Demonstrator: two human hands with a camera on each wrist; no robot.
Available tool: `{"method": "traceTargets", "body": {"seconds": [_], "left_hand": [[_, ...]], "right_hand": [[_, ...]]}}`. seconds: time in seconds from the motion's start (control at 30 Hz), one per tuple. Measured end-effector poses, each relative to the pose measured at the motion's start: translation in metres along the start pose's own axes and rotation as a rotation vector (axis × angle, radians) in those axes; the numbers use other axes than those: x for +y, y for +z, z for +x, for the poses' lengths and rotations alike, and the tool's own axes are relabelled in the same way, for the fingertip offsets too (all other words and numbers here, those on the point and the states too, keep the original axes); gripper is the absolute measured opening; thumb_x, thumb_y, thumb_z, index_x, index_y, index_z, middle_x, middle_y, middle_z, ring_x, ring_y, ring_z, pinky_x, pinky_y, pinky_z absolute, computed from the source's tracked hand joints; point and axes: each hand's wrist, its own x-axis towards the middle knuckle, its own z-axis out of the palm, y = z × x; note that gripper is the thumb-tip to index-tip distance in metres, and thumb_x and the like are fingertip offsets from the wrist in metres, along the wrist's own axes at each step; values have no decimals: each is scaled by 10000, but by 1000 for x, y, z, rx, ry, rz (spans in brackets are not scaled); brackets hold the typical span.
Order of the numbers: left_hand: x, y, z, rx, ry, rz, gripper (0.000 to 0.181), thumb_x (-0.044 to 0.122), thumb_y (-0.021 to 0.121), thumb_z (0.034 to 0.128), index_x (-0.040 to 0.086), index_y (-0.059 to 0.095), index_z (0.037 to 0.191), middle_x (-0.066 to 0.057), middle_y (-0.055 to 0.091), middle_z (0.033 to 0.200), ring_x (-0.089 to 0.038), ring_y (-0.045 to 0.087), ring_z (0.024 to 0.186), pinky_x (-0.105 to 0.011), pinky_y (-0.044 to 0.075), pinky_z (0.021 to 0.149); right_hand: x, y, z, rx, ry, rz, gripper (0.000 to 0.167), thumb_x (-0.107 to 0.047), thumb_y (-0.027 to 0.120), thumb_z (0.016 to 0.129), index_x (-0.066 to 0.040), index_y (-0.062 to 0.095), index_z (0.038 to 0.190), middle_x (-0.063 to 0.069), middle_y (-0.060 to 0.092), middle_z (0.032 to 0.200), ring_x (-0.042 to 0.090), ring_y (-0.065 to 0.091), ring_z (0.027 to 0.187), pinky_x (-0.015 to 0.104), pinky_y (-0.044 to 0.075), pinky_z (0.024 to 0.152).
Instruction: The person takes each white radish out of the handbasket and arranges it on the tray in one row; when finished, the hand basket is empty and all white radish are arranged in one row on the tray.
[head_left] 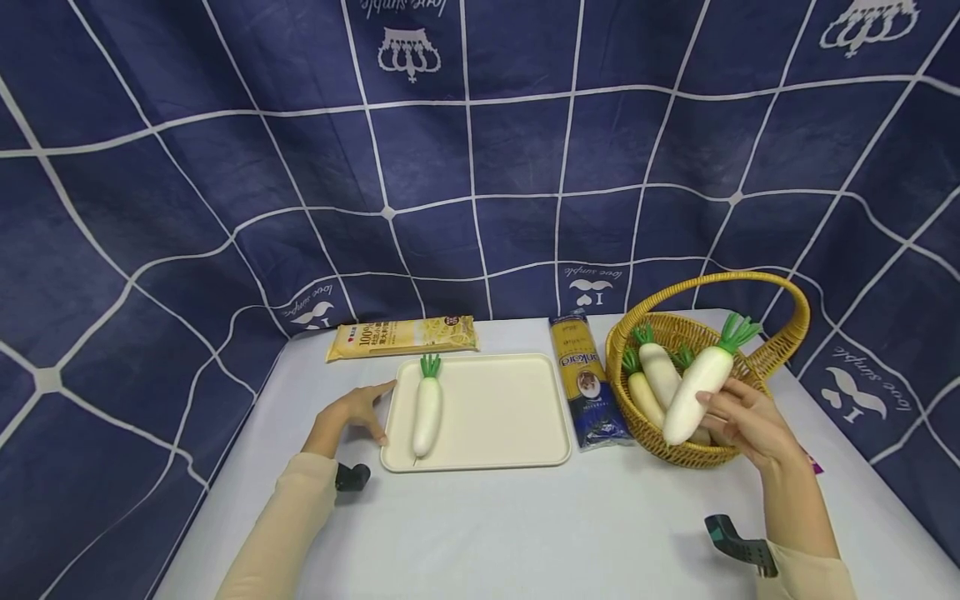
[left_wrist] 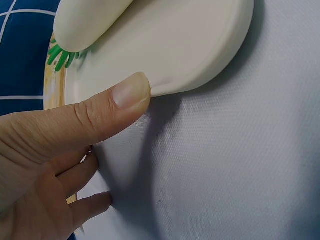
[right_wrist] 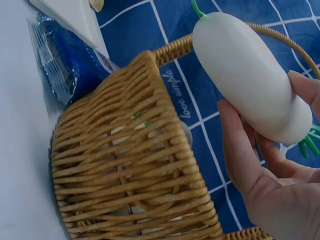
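The right hand (head_left: 753,421) pinches a white radish (head_left: 699,396) with green leaves, holding it above the right side of a wicker basket (head_left: 675,454). In the right wrist view, thumb and fingers grip the radish (right_wrist: 245,70) near its leafy end. More radishes (head_left: 660,375) lie inside the basket. At the left edge of a cream tray (head_left: 495,412), the left hand (head_left: 348,417) rests with fingers spread; its thumb touches the rim in the left wrist view. One radish (head_left: 428,412) lies on the tray's left part, leaves toward the back.
A yellow pasta packet (head_left: 402,337) lies behind the tray. Between tray and basket is a blue and yellow packet (head_left: 588,383). A small piece of something pink (head_left: 813,463) shows at the right, partly behind the right forearm. A blue checked cloth (head_left: 517,150) hangs behind the table.
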Motion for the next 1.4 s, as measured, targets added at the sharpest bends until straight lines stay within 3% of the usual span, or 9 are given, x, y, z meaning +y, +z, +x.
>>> {"method": "traceTargets", "body": {"seconds": [0.23, 0.37, 0.5, 0.6, 0.87, 1.2, 1.4], "left_hand": [[0, 1, -1, 5, -7, -1, 1224, 241, 916, 458, 89, 267, 1485, -276, 387, 1418, -469, 314, 1320, -641, 278, 1050], [0, 1, -2, 4, 4, 3, 1215, 231, 917, 465, 81, 269, 1482, -280, 373, 1425, -477, 297, 1325, -646, 271, 1051], [-1, 2, -2, 10, 15, 7, 1209, 222, 917, 465, 81, 277, 1480, -278, 375, 1424, -473, 300, 1326, -639, 272, 1055], [-1, 2, -1, 11, 17, 10, 1211, 228, 918, 463, 82, 278, 1480, -279, 380, 1421, -472, 305, 1324, -638, 273, 1055], [0, 1, -1, 12, 15, 8, 1213, 232, 918, 463, 82, 276, 1481, -279, 379, 1421, -474, 309, 1320, -641, 279, 1049], [-1, 0, 0, 9, 2, 7, 1221, 248, 919, 457, 91, 275, 1482, -277, 372, 1428, -475, 298, 1326, -647, 271, 1051], [1, -3, -3, -3, -5, -9, 1266, 306, 926, 405, 103, 288, 1480, -281, 365, 1429, -481, 291, 1325, -658, 261, 1047]], "right_hand": [[2, 10, -2, -45, -44, -74, 305, 38, 530, 901, -158, 467, 1125, -13, 658, 988, 120, 664, 892, 268, 583, 726], [3, 17, -2, -75, -56, -119, 350, 44, 535, 895, -132, 428, 1178, -3, 636, 1015, 85, 612, 839, 200, 546, 636], [4, 25, -2, -100, -69, -158, 412, 39, 546, 888, -92, 389, 1245, -18, 623, 1051, 74, 606, 890, 199, 547, 679], [4, 33, 0, -122, -92, -173, 480, 46, 544, 885, -28, 336, 1310, -34, 615, 1084, 98, 629, 980, 251, 570, 767], [1, 58, 6, -133, -65, -248, 714, 10, 585, 868, 166, 133, 1399, -14, 554, 1117, 83, 619, 988, 257, 568, 769], [8, 87, 23, -180, -60, -241, 727, 14, 603, 841, 179, 163, 1396, 93, 507, 1167, 99, 621, 994, 313, 564, 817], [14, 102, 35, -209, -28, -240, 742, -6, 610, 836, 148, 171, 1415, 236, 457, 1244, 112, 606, 1011, 299, 553, 837]]}}
